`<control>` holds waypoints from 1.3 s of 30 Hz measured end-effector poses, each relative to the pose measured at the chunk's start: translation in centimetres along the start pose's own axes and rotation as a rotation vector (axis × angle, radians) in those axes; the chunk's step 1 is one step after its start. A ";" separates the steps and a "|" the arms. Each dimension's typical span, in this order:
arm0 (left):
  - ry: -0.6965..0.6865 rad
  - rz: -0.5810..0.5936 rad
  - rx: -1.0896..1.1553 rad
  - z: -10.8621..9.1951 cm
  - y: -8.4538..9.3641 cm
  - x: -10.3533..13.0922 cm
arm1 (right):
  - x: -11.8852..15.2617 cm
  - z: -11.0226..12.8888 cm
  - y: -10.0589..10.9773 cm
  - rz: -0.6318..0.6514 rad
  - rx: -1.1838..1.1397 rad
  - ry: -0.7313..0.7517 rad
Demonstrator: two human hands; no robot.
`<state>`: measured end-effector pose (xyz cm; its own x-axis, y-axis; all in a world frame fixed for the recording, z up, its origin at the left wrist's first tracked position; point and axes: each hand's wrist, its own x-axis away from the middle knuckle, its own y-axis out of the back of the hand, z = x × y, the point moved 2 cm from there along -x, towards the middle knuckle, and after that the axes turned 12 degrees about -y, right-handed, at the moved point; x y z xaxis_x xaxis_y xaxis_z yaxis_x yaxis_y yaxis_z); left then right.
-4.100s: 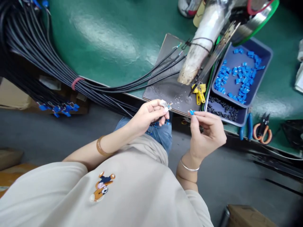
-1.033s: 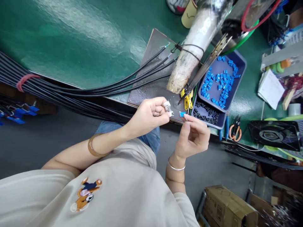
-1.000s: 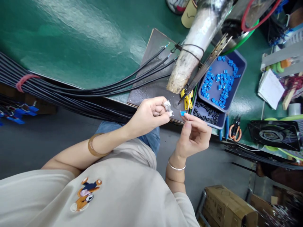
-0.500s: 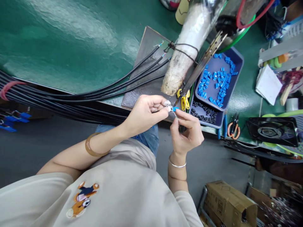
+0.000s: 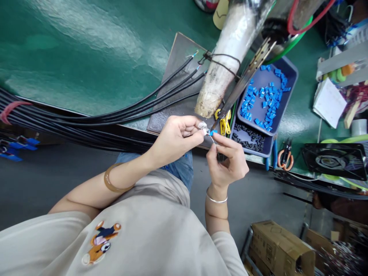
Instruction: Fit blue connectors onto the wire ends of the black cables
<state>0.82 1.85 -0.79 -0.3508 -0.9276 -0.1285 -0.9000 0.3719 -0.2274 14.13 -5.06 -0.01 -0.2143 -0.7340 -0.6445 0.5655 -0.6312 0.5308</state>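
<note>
My left hand (image 5: 184, 134) is closed, with white covers on its fingertips, pinching small wire ends beside a blue connector (image 5: 213, 133). Most of what it grips is hidden by the fingers. My right hand (image 5: 227, 159) pinches a thin silvery solder wire (image 5: 212, 140) between thumb and forefinger. The tip of that forefinger is at the connector's right end. From above, a soldering iron (image 5: 240, 86) with a perforated metal barrel slants down, its tip at the connector and wires.
A white duct (image 5: 217, 80) hangs over a grey board (image 5: 169, 92). Black cables (image 5: 115, 118) run along the bench edge. At right are a tray (image 5: 290, 88) of blue connectors, a bin (image 5: 268, 147) of small black parts, yellow cutters (image 5: 224, 124), orange-handled pliers (image 5: 285, 157) and a fan (image 5: 333, 161).
Both hands stay almost still at the iron's tip, gripping as before. The view has shifted slightly.
</note>
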 end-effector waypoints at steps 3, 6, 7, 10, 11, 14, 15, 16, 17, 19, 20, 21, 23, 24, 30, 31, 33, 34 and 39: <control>-0.026 0.003 -0.035 0.1 0.0 0.0 | -0.1 -0.1 0.0 -0.012 0.024 0.038; -0.049 0.003 -0.090 0.1 -0.1 0.0 | -0.2 -0.2 0.0 -0.026 0.067 0.069; -0.053 0.004 -0.101 0.1 -0.1 0.0 | -0.3 -0.2 0.0 -0.026 0.081 0.075; -0.062 0.000 -0.110 0.0 -0.3 -0.1 | -0.5 -0.2 0.1 -0.019 0.099 0.085; -0.064 -0.002 -0.108 0.0 -0.3 -0.1 | -0.6 -0.2 0.1 -0.017 0.100 0.087; -0.068 -0.011 -0.105 -0.2 -0.4 -0.1 | -0.8 -0.1 0.1 -0.016 0.092 0.094; -0.068 -0.012 -0.105 -0.2 -0.4 -0.1 | -0.8 -0.1 0.1 -0.019 0.088 0.098; -0.068 -0.014 -0.105 -0.3 -0.4 -0.1 | -0.9 0.0 0.1 -0.021 0.084 0.101; -0.068 -0.013 -0.107 -0.4 -0.4 -0.1 | -0.9 0.1 0.1 -0.022 0.081 0.103; -0.066 -0.015 -0.112 -0.5 -0.4 -0.1 | -1.0 0.2 0.1 -0.024 0.085 0.108; -0.065 -0.018 -0.113 -0.6 -0.4 -0.1 | -1.0 0.2 0.1 -0.024 0.093 0.111; -0.063 -0.023 -0.113 -0.6 -0.3 -0.1 | -1.1 0.2 0.2 -0.025 0.103 0.114; -0.053 -0.025 -0.109 -0.6 -0.3 -0.1 | -1.0 0.3 0.2 -0.022 0.129 0.127; -0.047 -0.022 -0.109 -0.6 -0.2 -0.1 | -1.0 0.2 0.2 -0.014 0.142 0.135; -0.048 0.005 -0.147 -0.2 0.0 0.1 | -0.8 0.2 0.2 0.024 0.136 0.157; -0.055 0.013 -0.154 -0.1 0.0 0.2 | -0.8 0.2 0.3 0.018 0.133 0.143; -0.079 0.027 -0.177 -0.1 0.0 0.4 | -0.8 0.3 0.4 0.015 0.139 0.081; -0.095 0.032 -0.192 -0.1 0.0 0.5 | -0.8 0.3 0.4 0.024 0.137 0.035; -0.173 0.006 -0.239 0.2 -0.2 0.7 | -0.7 0.4 0.4 0.103 0.057 -0.123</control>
<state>0.73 1.11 -1.00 -0.3252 -0.8979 -0.2968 -0.9407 0.3391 0.0050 14.18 -4.91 0.92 -0.2556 -0.8183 -0.5149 0.5443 -0.5620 0.6229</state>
